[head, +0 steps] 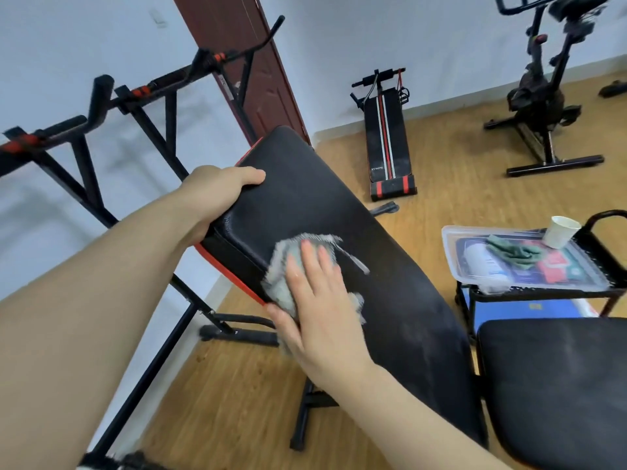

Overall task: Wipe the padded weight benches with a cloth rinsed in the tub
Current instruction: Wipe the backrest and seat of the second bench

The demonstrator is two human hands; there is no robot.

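Cloth [282, 266] seemingly pressed beneath right grip [322, 300].

The backrest pad [339, 215] slants up through the middle, the left hand [217, 195] gripping its left edge, the right hand [319, 300] flat on the cloth [281, 266] lying on the pad. The seat pad [556, 385] sits front right. Behind it, the tub [451, 239] rests on a low rack [529, 295], with a paper cup [561, 232] at its far corner. The power tower [101, 96] stands left, and the sit-up bench [388, 140] and exercise bike [543, 96] are by the far wall.
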